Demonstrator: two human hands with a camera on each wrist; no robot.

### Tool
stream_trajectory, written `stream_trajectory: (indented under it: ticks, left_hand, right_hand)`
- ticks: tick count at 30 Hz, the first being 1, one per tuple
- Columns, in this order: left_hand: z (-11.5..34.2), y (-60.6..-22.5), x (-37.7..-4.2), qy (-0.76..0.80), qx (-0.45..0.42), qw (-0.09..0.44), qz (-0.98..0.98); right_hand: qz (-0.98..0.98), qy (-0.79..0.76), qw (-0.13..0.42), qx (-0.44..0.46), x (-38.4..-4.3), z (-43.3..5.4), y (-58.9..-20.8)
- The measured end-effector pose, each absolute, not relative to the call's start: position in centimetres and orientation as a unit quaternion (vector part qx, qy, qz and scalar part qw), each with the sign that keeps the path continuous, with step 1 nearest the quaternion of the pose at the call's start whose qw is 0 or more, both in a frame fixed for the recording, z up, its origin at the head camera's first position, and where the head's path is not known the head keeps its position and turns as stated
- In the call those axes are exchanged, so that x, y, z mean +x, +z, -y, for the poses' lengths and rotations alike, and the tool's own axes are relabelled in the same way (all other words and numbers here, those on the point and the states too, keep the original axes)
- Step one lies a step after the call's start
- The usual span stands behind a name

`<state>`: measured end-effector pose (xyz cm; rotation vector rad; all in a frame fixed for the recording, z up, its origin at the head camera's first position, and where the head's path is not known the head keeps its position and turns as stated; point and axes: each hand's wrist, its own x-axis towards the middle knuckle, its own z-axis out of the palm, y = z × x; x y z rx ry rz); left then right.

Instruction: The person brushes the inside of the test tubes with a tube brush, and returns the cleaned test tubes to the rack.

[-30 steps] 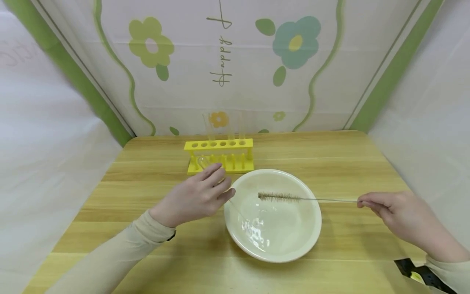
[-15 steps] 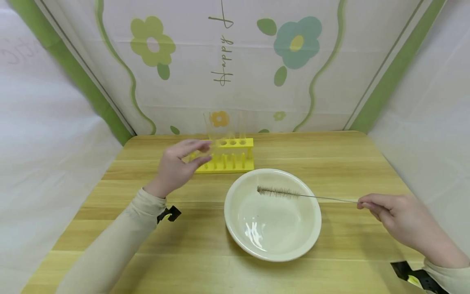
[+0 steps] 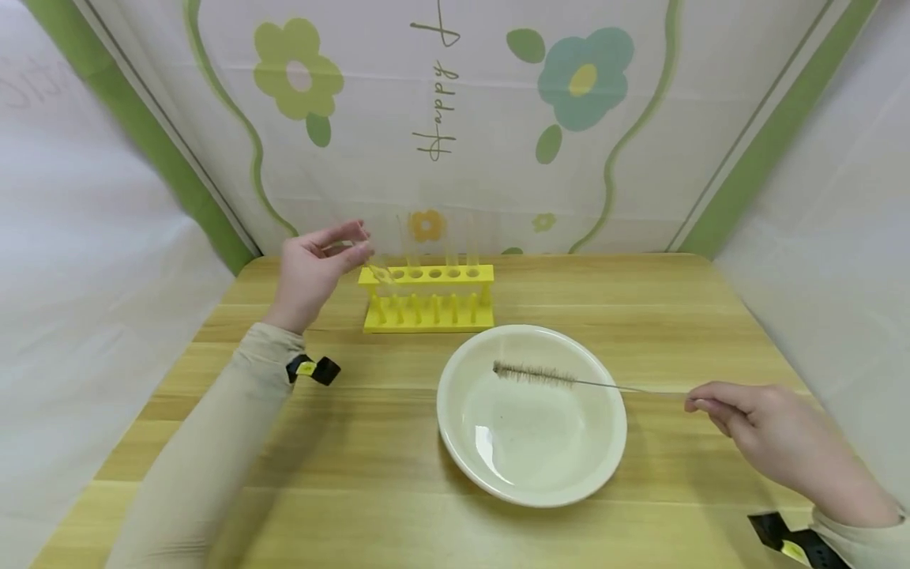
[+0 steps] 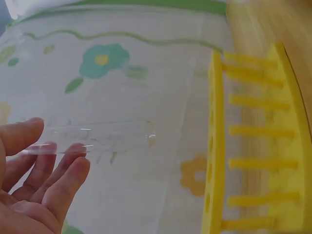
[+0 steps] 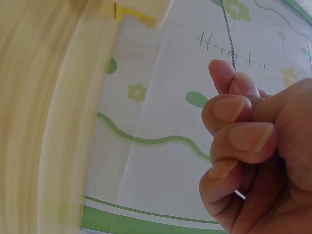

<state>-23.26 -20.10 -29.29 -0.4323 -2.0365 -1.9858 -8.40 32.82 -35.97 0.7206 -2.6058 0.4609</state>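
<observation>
Here's the left hand (image 3: 313, 269) up at the left end of the rack (image 3: 429, 325), thumb on one side and fingers on the other, pinching a clear tube (image 4: 112, 136) near one end! The tube tilts, its rounded end down toward the rack's top bar, and the left wrist view shows a gap between the two, so it's in the hand and apart from the rack. Three more tubes (image 3: 452, 241) stand in the rack, one near the middle and two side by side at the right, faint against the flowered cloth (image 3: 498, 182) behind. Over to the right hand (image 3: 768, 435), and it's a narrow grip, thumb and forefinger pinching the wire end of the brush (image 3: 533, 374), other fingers curled in. That brush runs out level across the bowl (image 3: 540, 450), bristles over the far half, while the bowl sits on the wooden table (image 3: 370, 506), just in front of the rack
</observation>
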Motion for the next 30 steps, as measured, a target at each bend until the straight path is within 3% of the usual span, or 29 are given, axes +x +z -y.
stream_trajectory:
  ticks: [11, 30]
  left_hand:
    - [22.5, -30.3, -27.5, -0.651, -0.08, 0.138, 0.742]
    - [22.2, -33.0, -29.8, -0.556, -0.058, 0.104, 0.822]
  right_hand:
    - [0.917, 0.18, 0.212, 0.285, -8.5, -32.4, -36.5]
    - [0.915, 0.175, 0.216, 0.291, -8.8, -31.7, -36.3]
